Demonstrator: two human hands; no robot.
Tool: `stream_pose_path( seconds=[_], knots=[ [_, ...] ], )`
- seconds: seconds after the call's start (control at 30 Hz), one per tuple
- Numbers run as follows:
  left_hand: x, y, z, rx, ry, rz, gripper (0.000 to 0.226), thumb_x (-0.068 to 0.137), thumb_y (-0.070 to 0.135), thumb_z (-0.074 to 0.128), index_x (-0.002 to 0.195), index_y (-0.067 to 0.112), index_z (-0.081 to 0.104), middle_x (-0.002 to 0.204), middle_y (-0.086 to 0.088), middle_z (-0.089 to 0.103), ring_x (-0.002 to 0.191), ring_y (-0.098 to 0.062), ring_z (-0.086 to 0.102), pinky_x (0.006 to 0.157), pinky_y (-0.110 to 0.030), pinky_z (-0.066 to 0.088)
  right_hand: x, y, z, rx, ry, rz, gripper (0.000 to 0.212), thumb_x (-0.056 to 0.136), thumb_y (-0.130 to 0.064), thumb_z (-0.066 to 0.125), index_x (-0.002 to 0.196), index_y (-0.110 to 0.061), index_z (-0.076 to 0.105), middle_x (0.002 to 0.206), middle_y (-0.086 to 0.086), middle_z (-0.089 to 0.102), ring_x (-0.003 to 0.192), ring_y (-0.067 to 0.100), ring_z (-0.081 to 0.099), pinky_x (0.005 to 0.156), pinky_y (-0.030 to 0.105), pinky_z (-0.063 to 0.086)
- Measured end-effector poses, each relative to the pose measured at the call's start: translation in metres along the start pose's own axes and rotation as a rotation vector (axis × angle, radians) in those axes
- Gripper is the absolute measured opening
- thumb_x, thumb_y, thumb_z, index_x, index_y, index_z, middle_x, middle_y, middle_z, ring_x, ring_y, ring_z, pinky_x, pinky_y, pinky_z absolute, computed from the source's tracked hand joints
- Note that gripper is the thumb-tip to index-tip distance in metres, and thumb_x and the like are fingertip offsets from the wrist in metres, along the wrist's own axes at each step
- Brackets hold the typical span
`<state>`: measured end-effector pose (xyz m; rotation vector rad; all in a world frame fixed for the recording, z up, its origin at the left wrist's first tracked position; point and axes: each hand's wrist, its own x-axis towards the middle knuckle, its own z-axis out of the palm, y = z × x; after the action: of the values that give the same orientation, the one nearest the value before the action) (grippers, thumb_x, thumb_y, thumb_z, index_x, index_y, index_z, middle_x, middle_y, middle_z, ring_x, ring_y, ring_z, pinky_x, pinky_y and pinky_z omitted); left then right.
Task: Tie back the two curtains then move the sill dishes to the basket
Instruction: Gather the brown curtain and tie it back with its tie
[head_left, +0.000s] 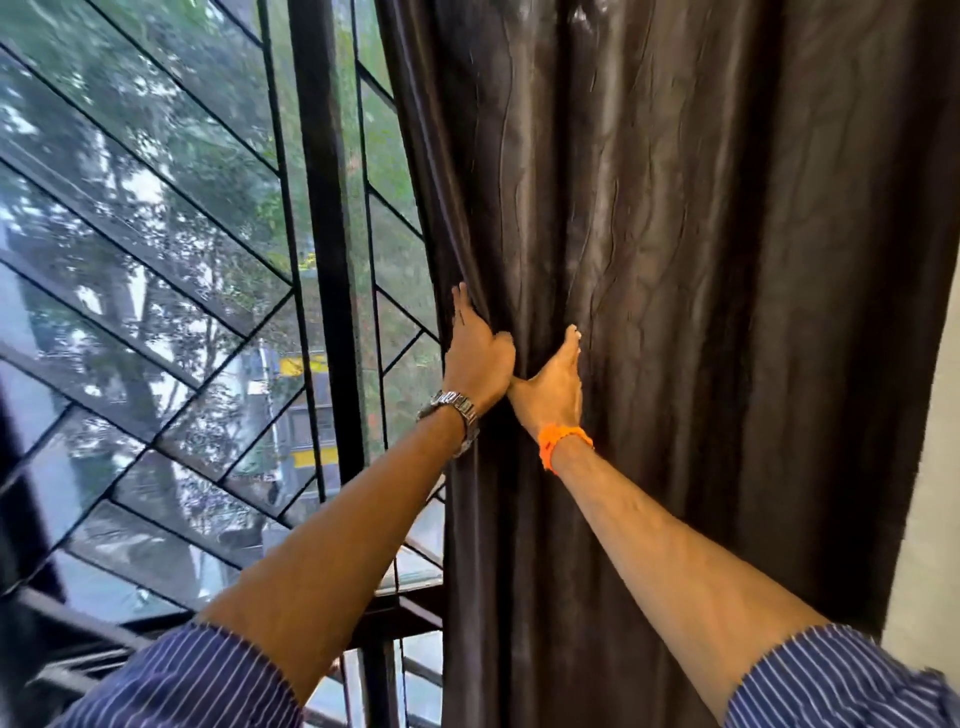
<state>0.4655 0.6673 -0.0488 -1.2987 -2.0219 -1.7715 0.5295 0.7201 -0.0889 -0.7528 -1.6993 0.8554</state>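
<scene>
The left hand (475, 358), a metal watch (452, 410) on its wrist, grips the left edge of the dark brown curtain (701, 260). Its fingers lie upward along the hem and its thumb is tucked into a fold, just right of the black window grille (322, 208). Touching it at the wrist, the right hand (553, 387), with an orange band (563, 447), clasps the same bunched folds. One fingertip shows and the other fingers are buried in the cloth, so I cannot tell how far they curl. The curtain hangs straight and untied, reaching right to a pale wall (935, 467). Both forearms are bare, with striped sleeves (192, 675) rolled up near the camera.
</scene>
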Motion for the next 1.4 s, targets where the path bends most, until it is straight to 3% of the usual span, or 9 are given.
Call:
stream_pose_path(
  seconds=[0.13,0.23,0.47,0.63,0.77,0.87,0.97,1.17,1.4],
  knots=[
    [-0.003,0.014,0.000,-0.038,-0.017,-0.026,0.086,0.073,0.038,0.049,0.152,0.022,0.016,0.136,-0.007,0.056,0.112,-0.027,0.060,0.099,-0.042,0.048,0.000,-0.008,-0.006,-0.004,0.021,0.001,0.094,0.079,-0.032,0.071,0.153,-0.016,0.014,0.136,0.014,0.056,0.124,0.030,0.055,0.100,0.041,0.049],
    [-0.004,0.017,-0.001,-0.006,-0.024,0.023,0.092,0.076,0.049,0.063,0.151,0.021,0.017,0.135,-0.003,0.057,0.115,-0.025,0.061,0.099,-0.044,0.049,-0.004,-0.011,-0.009,-0.059,0.045,-0.047,0.054,0.088,-0.024,0.060,0.139,-0.022,0.045,0.113,0.011,0.070,0.105,0.032,0.065,0.086,0.040,0.056],
    [-0.002,0.019,0.003,0.167,-0.038,0.008,0.113,0.058,0.075,0.067,0.146,0.017,0.026,0.142,-0.005,0.051,0.121,-0.028,0.057,0.100,-0.046,0.049,-0.016,-0.017,-0.017,-0.106,0.039,-0.067,0.018,0.089,-0.013,0.056,0.102,-0.003,0.065,0.101,0.019,0.070,0.096,0.038,0.064,0.078,0.041,0.053],
    [-0.001,0.031,0.015,0.277,0.058,-0.055,0.102,0.065,0.077,0.062,0.137,0.009,0.037,0.128,-0.013,0.061,0.111,-0.036,0.061,0.091,-0.047,0.052,-0.016,-0.021,-0.021,-0.155,-0.055,-0.089,0.025,0.084,-0.017,0.065,0.106,-0.005,0.064,0.106,0.018,0.068,0.103,0.037,0.061,0.086,0.042,0.053],
    [0.002,0.040,0.023,0.383,0.136,0.000,0.036,0.093,0.033,0.055,0.111,0.002,0.053,0.105,-0.019,0.065,0.099,-0.039,0.062,0.076,-0.038,0.046,-0.013,-0.018,-0.035,-0.147,-0.079,-0.192,0.023,0.081,-0.022,0.060,0.103,-0.018,0.067,0.097,0.013,0.073,0.092,0.037,0.065,0.073,0.039,0.055],
    [0.002,0.048,0.029,0.488,0.142,0.034,0.019,0.091,0.015,0.050,0.100,0.000,0.056,0.102,-0.023,0.064,0.096,-0.042,0.061,0.068,-0.036,0.038,-0.005,-0.005,-0.052,-0.150,-0.032,-0.206,0.039,0.071,-0.027,0.055,0.109,-0.030,0.064,0.095,-0.001,0.075,0.094,0.027,0.068,0.078,0.036,0.057],
    [0.002,0.058,0.041,0.536,0.081,0.103,0.019,0.089,0.008,0.047,0.101,-0.004,0.056,0.105,-0.027,0.063,0.098,-0.045,0.059,0.068,-0.038,0.038,0.009,0.009,-0.078,-0.110,0.140,-0.237,0.044,0.070,-0.021,0.053,0.112,-0.032,0.059,0.103,-0.012,0.074,0.098,0.014,0.070,0.086,0.034,0.056],
    [0.011,0.084,0.078,0.525,0.020,0.195,0.021,0.090,0.006,0.045,0.103,-0.005,0.057,0.105,-0.026,0.063,0.099,-0.045,0.059,0.072,-0.040,0.042,0.039,0.020,-0.153,-0.135,0.621,-0.368,0.032,0.076,-0.027,0.064,0.106,-0.026,0.051,0.100,-0.016,0.069,0.081,0.017,0.068,0.070,0.034,0.052],
    [0.014,0.114,0.120,0.516,-0.060,0.232,0.024,0.089,0.008,0.048,0.108,-0.004,0.056,0.111,-0.028,0.063,0.105,-0.047,0.058,0.081,-0.044,0.046,0.079,0.041,-0.183,-0.126,0.504,-0.122,0.112,0.043,-0.067,0.081,0.132,-0.016,0.035,0.140,0.005,0.042,0.132,0.025,0.038,0.111,0.041,0.037]
  ],
)
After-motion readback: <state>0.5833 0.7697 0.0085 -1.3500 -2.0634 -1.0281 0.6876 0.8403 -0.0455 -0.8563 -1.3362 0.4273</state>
